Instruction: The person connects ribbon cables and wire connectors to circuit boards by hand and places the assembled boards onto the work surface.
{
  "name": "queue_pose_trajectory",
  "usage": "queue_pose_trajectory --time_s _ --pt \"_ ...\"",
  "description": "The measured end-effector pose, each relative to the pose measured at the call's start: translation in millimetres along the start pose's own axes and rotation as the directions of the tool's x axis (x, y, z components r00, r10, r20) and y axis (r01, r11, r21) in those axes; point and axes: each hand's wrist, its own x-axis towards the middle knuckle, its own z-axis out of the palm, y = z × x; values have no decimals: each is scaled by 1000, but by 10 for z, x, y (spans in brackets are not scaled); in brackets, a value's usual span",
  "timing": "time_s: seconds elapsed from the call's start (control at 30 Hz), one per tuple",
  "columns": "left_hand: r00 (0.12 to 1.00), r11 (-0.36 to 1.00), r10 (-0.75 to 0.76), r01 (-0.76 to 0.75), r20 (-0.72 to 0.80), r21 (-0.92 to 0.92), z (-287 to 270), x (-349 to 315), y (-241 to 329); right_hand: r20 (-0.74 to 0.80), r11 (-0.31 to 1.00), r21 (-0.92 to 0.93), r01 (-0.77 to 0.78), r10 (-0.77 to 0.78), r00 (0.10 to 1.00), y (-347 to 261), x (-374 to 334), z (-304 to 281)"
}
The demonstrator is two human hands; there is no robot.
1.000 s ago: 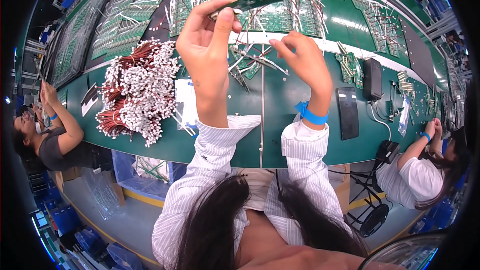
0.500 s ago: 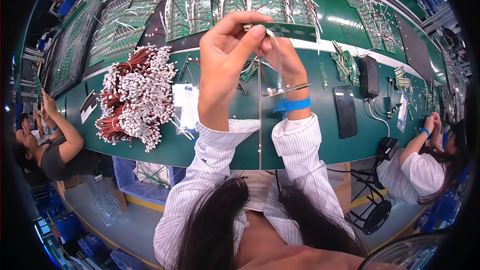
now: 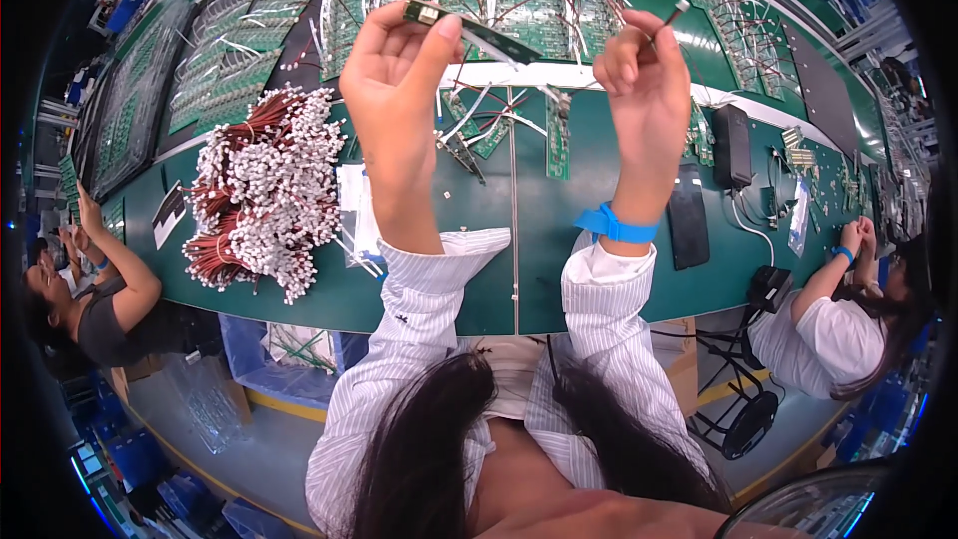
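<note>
Reaching over a smooth, glossy green desk (image 3: 579, 215); gripping a slim, rigid, oblong circuit board (image 3: 507, 46) in the left hand (image 3: 399, 70), beyond and right of a knobbly heap of white-tipped red wires (image 3: 264, 195); pinching a thin dark lead (image 3: 670, 18) with a blocky pale connector (image 3: 683, 5) in the right hand (image 3: 644, 65), farther right of the heap.

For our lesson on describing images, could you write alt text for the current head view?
A person's left hand holds a narrow green circuit board, and the right hand pinches a thin lead, both above a green worktable. Bundled red wires with white connectors lie at left; more boards line the back.
</note>
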Motion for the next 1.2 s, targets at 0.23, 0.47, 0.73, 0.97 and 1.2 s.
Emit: queue_pose_trajectory --time_s 0.23,0.47,0.73,0.97,1.2 --pt "995 964 104 -98 -10 246 110 -52 -46 111 991 -131 31 -17 994 -114 -165 219" --pt "918 760 359 -392 167 519 169 -87 -139 -55 626 -774 90 -207 977 -35 -271 558" --pt "861 621 470 -480 195 620 261 -169 -130 421 -126 -900 418 -503 755 122 -210 541" --pt "799 412 521 -542 299 732 269 -177 -59 499 -283 -867 411 -477 723 118 -222 536" --pt "833 419 458 -510 310 751 229 -173 -55 557 -303 -831 467 -474 682 104 -197 504"
